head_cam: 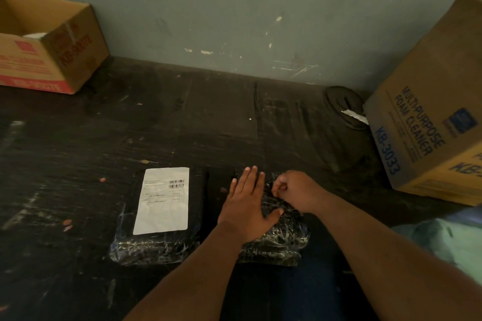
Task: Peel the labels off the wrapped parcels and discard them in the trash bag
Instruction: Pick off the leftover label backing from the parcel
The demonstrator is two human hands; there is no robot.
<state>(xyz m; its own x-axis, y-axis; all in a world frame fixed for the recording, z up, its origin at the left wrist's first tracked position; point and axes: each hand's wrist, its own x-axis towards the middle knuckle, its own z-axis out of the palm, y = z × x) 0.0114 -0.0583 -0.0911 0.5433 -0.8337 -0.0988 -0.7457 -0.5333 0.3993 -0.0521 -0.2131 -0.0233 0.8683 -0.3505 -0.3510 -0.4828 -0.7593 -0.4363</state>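
- Parcels number 2, both flat packets wrapped in black crinkled plastic film, lying side by side on the dark scuffed worktop (182, 125), with a narrow strip of bare surface between them.
- Left black plastic-wrapped parcel (130, 245) has its long axis running from the near edge toward the grey wall (234, 8), and it is tilted slightly.
- 1 white rectangular paper label (163, 200) is in view; it lies flat on the left parcel, long axis along the parcel's, with 2 barcodes near its far right corner.
- Right black plastic-wrapped parcel (284, 237) lies under both hands, long axis also toward the wall; whether it carries a label cannot be told.
- Left hand (247, 206) rests flat on the right parcel, palm down, fingers (250, 177) spread and extended toward the wall, gripping nothing.
- Right hand (294, 190) sits just beside it at the parcel's far right part, fingers curled in with the tips pinched together on the wrap; what they pinch is too small to tell.
- Cardboard boxes number 2: an open brown box with red print (52, 60) at the far left against the wall, and a tilted brown box with blue print reading "MULTIPURPOSE FOAM CLEANER" (430, 125) at the right.
- 1 dark round coiled object (344, 104) lies by the wall beside the blue-printed box.
- Pale green crumpled material (438, 240) shows at the right edge, near the right forearm.
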